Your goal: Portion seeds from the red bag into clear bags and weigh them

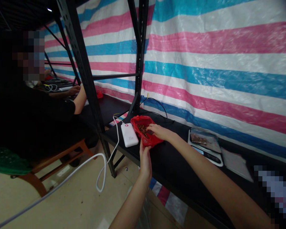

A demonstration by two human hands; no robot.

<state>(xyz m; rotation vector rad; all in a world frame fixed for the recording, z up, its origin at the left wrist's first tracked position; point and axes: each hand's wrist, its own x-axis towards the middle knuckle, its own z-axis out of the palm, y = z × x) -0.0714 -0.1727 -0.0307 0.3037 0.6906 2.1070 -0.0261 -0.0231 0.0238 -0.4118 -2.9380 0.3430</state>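
A red plastic bag lies open on the black shelf, with small brown dried pieces inside it. My left hand is at the bag's near edge, its fingers closed on the red plastic. From the right, my right hand reaches into the bag's mouth. Its fingers are bent together at the brown pieces, and what is between them is hidden. A white power bank with a cable plugged in lies just left of the bag.
To the right, a clear bag of brown pieces lies on a white scale, beside flat clear bags. A black metal post stands left. A white cable hangs across the floor. Another person sits at the left.
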